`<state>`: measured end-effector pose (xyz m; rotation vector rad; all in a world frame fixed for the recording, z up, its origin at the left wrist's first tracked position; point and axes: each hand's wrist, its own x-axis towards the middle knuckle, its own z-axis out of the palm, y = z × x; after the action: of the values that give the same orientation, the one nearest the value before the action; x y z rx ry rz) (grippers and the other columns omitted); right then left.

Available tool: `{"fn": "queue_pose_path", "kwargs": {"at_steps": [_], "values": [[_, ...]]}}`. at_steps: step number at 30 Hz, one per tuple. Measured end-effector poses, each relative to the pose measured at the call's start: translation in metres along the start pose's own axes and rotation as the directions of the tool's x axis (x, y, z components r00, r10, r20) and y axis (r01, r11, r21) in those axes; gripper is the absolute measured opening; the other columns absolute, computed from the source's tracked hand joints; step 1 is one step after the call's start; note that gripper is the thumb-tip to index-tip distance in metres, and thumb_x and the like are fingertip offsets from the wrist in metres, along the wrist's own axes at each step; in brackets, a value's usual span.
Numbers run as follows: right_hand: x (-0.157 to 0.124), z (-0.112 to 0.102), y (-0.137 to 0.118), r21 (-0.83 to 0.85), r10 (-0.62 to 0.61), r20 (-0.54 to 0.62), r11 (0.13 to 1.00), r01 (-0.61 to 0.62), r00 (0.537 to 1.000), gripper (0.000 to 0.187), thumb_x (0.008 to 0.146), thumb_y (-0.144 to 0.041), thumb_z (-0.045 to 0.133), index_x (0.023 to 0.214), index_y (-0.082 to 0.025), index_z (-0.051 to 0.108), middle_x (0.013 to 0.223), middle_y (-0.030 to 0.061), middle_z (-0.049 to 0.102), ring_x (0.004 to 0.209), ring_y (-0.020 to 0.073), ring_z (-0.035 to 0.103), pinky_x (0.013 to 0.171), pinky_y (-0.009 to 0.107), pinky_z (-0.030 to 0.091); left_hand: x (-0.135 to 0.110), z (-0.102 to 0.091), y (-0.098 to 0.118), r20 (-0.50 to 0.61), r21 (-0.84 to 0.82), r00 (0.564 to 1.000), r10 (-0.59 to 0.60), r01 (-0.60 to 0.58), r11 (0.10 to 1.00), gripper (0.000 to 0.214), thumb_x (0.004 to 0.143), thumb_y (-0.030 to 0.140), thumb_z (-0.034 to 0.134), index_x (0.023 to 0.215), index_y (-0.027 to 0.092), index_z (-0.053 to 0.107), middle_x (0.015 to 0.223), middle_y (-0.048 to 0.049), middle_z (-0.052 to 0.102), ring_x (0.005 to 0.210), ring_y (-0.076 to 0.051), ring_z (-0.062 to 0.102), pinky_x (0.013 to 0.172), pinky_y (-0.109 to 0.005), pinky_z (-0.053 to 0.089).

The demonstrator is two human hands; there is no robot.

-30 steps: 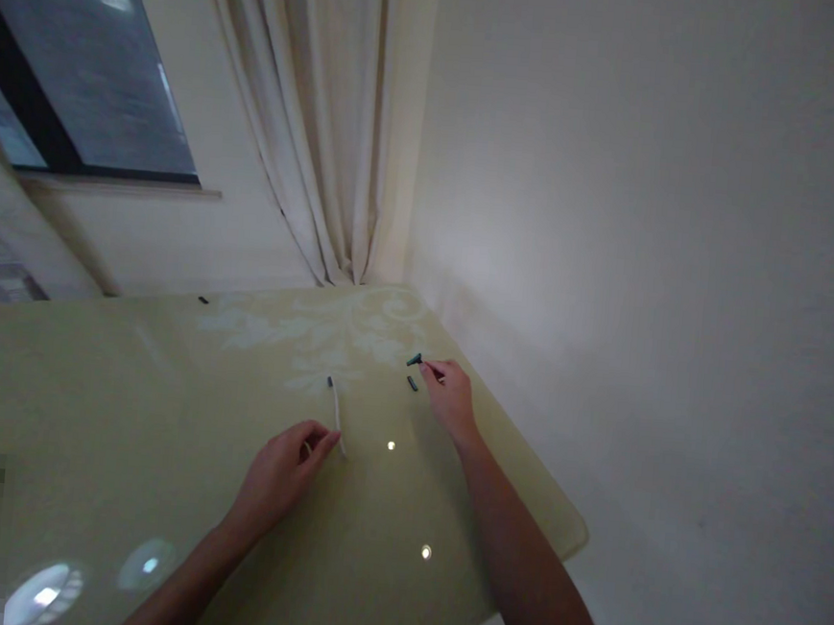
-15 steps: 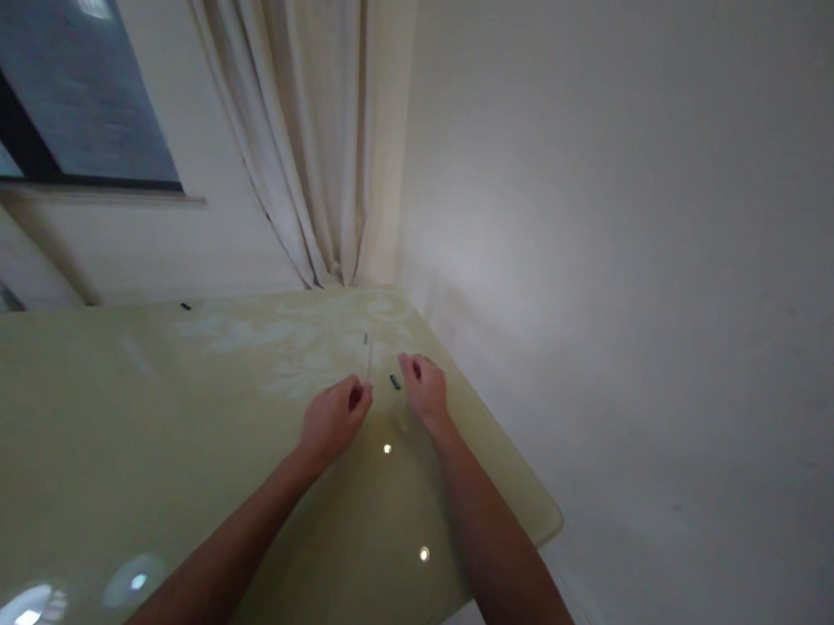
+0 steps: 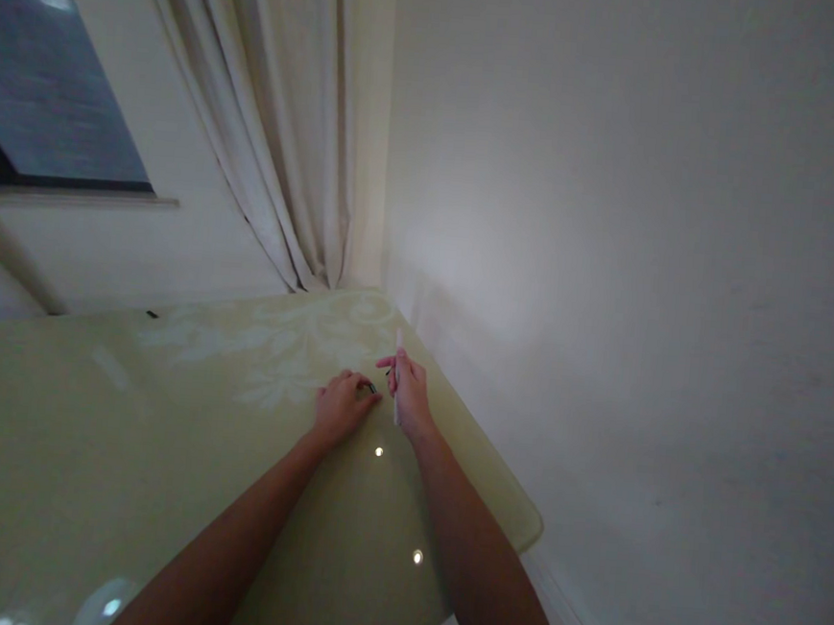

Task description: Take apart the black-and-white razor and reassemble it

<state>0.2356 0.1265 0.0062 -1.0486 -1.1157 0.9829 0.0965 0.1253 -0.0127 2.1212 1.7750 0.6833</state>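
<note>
My right hand (image 3: 409, 394) is closed around a thin white stick (image 3: 398, 342), which stands nearly upright, its top poking above my fingers. A tiny dark bit shows at those fingertips; I cannot make out what it is. My left hand (image 3: 339, 408) rests on the pale yellow-green table (image 3: 161, 446) just left of the right hand. Its fingers are curled and pinch a small dark piece (image 3: 372, 388) lying on the tabletop. Both hands nearly touch, close to the table's far right corner.
The table's right edge (image 3: 511, 493) runs along a white wall. A cream curtain (image 3: 294, 129) hangs in the corner behind the table, beside a dark window (image 3: 51, 91). Another small dark object (image 3: 151, 314) lies at the table's far edge on the left.
The white stick has passed from my left hand to my right. My left hand moved right to the small dark piece, and both hands came together near the far right corner.
</note>
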Motion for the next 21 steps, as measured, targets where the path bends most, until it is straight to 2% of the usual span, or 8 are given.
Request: {"fn": "queue_pose_path", "kwargs": {"at_steps": [3,6,9,12,15,19,21], "values": [[-0.006,0.004,-0.004,0.027,0.014,0.064,1.000,-0.015,0.998,0.071,0.094,-0.078,0.040,0.088,-0.016,0.073,0.049,-0.0062,0.036,0.046,0.0116,0.032,0.048,0.026,0.026,-0.014,-0.013,-0.012,-0.065,-0.109,0.995,0.075,-0.082,0.991,0.029,0.086,0.041,0.069,0.103,0.018,0.072,0.103,-0.0080,0.068,0.087,-0.021,0.065,0.080,-0.033,0.049],[-0.018,0.015,-0.006,0.044,0.035,0.224,0.998,-0.046,0.974,0.062,0.094,-0.073,0.047,0.093,-0.017,0.072,0.049,-0.0074,0.037,0.046,0.0107,0.032,0.048,0.025,0.026,-0.045,-0.039,-0.032,-0.196,-0.151,0.972,0.130,-0.161,0.975,0.033,0.085,0.051,0.070,0.098,0.020,0.070,0.093,-0.0046,0.066,0.073,-0.019,0.060,0.070,-0.031,0.049],[-0.036,0.034,-0.007,0.109,0.099,0.428,0.981,-0.160,0.899,0.057,0.095,-0.068,0.050,0.094,-0.016,0.072,0.050,-0.0083,0.037,0.046,0.0095,0.030,0.048,0.025,0.024,-0.088,-0.067,-0.054,-0.331,-0.112,0.927,0.174,-0.222,0.969,0.038,0.084,0.055,0.072,0.102,0.022,0.068,0.088,-0.0023,0.064,0.071,-0.018,0.057,0.069,-0.030,0.048],[-0.057,0.053,-0.008,0.097,0.183,0.519,0.958,-0.270,0.835,0.051,0.092,-0.065,0.059,0.094,-0.015,0.072,0.053,-0.0096,0.034,0.046,0.0079,0.027,0.046,0.024,0.021,-0.124,-0.084,-0.070,-0.430,-0.070,0.890,0.156,-0.205,0.976,0.037,0.082,0.053,0.075,0.102,0.023,0.067,0.085,-0.0014,0.064,0.069,-0.018,0.056,0.067,-0.029,0.047],[-0.076,0.064,-0.009,-0.021,0.246,0.545,0.960,-0.280,0.802,0.042,0.086,-0.056,0.073,0.093,-0.015,0.073,0.055,-0.0088,0.039,0.049,0.0074,0.032,0.048,0.023,0.022,-0.142,-0.088,-0.074,-0.497,-0.055,0.853,0.157,-0.212,0.976,0.034,0.082,0.048,0.078,0.103,0.023,0.068,0.085,-0.0014,0.064,0.069,-0.018,0.055,0.068,-0.029,0.047],[-0.091,0.065,-0.009,-0.079,0.254,0.610,0.962,-0.262,0.751,0.038,0.086,-0.053,0.073,0.085,-0.015,0.074,0.054,-0.0077,0.041,0.050,0.0078,0.033,0.049,0.023,0.023,-0.145,-0.085,-0.072,-0.514,-0.049,0.832,0.206,-0.269,0.962,0.030,0.081,0.041,0.079,0.103,0.023,0.069,0.085,-0.0021,0.067,0.067,-0.017,0.057,0.067,-0.028,0.048],[-0.093,0.064,-0.009,-0.084,0.244,0.626,0.965,-0.247,0.740,0.036,0.085,-0.050,0.074,0.082,-0.014,0.074,0.054,-0.0070,0.043,0.051,0.0081,0.034,0.049,0.024,0.024,-0.145,-0.084,-0.071,-0.520,-0.050,0.827,0.213,-0.279,0.959,0.027,0.081,0.039,0.079,0.102,0.023,0.070,0.086,-0.0029,0.068,0.068,-0.017,0.058,0.068,-0.028,0.048]]}}
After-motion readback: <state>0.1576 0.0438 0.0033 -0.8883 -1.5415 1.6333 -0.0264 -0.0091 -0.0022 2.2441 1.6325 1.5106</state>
